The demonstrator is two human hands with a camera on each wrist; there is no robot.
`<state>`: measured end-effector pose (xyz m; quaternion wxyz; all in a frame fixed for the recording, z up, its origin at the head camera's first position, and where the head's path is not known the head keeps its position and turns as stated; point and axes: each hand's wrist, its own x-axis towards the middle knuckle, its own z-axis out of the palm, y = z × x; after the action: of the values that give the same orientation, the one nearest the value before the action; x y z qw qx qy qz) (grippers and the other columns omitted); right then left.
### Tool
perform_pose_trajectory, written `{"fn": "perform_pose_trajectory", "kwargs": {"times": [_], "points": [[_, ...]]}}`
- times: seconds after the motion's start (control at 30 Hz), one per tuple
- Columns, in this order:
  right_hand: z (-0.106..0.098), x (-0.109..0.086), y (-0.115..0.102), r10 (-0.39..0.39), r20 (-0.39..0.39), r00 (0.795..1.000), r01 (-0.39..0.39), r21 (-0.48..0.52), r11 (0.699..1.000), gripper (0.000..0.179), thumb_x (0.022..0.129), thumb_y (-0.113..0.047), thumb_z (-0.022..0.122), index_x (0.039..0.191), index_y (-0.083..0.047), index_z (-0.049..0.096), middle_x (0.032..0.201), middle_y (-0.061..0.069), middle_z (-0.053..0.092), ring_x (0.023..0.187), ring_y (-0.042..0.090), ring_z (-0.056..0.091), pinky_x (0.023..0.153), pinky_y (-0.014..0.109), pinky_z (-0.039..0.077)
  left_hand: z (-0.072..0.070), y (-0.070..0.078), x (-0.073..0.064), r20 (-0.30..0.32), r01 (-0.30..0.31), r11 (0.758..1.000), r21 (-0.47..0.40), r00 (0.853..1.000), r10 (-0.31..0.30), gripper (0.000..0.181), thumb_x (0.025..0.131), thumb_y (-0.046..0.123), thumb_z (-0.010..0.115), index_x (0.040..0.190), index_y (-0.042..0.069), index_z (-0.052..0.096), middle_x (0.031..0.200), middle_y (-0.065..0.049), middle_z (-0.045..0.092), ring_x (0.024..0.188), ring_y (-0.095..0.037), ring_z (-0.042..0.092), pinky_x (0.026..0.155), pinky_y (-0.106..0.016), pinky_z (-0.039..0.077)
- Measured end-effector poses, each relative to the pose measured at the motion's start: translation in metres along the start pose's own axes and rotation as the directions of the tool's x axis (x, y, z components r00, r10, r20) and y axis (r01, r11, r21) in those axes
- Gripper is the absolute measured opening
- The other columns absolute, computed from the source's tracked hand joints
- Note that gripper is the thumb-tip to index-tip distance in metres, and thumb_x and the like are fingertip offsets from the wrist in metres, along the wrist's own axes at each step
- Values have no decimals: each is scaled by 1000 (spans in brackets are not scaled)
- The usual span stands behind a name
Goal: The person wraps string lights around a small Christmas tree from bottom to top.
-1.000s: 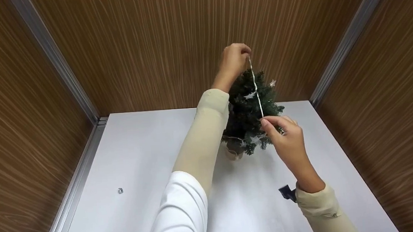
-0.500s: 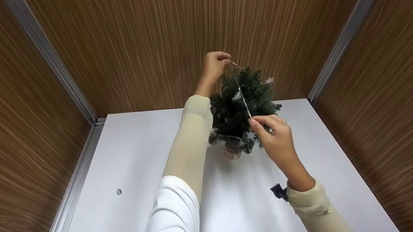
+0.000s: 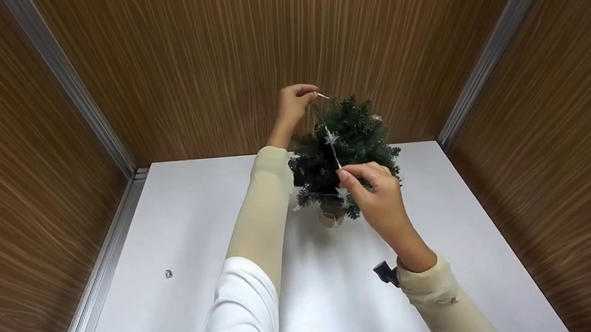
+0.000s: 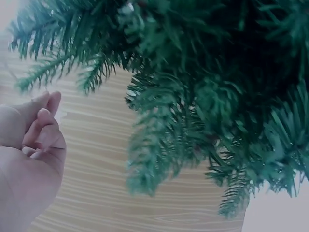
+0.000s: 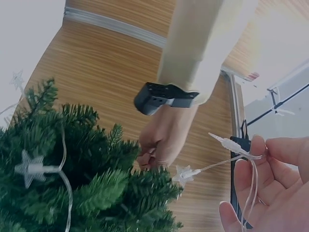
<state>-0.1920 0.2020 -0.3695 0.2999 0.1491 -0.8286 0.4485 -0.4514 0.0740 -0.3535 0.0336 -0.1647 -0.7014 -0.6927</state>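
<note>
Head view: left hand (image 3: 290,106) and right hand (image 3: 380,196) each pinch the star string light (image 3: 331,138); the span between them slants in front of the artificial Christmas tree (image 3: 358,123). Step in hand, as judged: working the strand onto the tree; next move calls for light tension, clear of needles. Left wrist view: fingertips together beside branches; strand not discernible. Right wrist view: thumb and finger nip clear wire. No legible brand, label or writing.

Below the right hand (image 3: 379,197), the bench (image 3: 319,308) shines brightest; a soft, diffuse shadow lies under the tree (image 3: 355,131), its core nearly black. The left wrist view looks hazy and cool around the left hand (image 4: 29,171); in the right wrist view, glare burns out above the right hand.
</note>
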Motion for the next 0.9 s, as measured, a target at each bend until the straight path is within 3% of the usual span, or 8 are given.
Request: {"fn": "perform_pose_trajectory", "kwargs": {"times": [0.1,0.23,0.33,0.67,0.9], "points": [[1,1,-3,-19,-1,1000,19,-1,1000,10,95,-13,71,99,-5,77,87,2,73,92,18,58,87,35,42,-3,-7,-1,-9,-8,1000,-25,1000,8,22,99,1,62,116,-11,70,116,-25,70,105,-34,67,72,-18,49],[5,4,-6,-55,-11,998,55,-4,998,9,94,-11,72,98,-5,78,86,2,73,89,17,59,85,33,42,-7,-13,-4,-31,-20,999,-34,999,19,21,99,2,62,114,-10,71,114,-27,70,81,-15,65,65,-18,45],[8,5,-9,-82,-23,996,82,9,997,9,95,-10,71,98,-5,77,86,3,73,88,17,59,85,32,42,-7,-16,-5,-37,-24,999,-31,999,23,20,98,2,63,113,-9,71,113,-26,71,72,-4,58,63,-18,45],[15,10,-15,-131,-73,989,136,69,988,10,97,-8,67,101,-5,76,87,3,72,88,15,60,86,33,46,-5,-16,-6,-35,-5,998,-62,999,2,23,98,4,64,116,-10,70,107,-19,73,71,-6,57,64,-21,46],[22,6,-13,-135,-22,991,136,51,989,10,95,-12,70,98,-5,77,85,1,73,86,16,61,84,30,44,-7,-25,-8,-44,19,998,-59,999,-21,23,97,2,64,115,-11,70,112,-24,71,66,-4,54,60,-17,44]]}}
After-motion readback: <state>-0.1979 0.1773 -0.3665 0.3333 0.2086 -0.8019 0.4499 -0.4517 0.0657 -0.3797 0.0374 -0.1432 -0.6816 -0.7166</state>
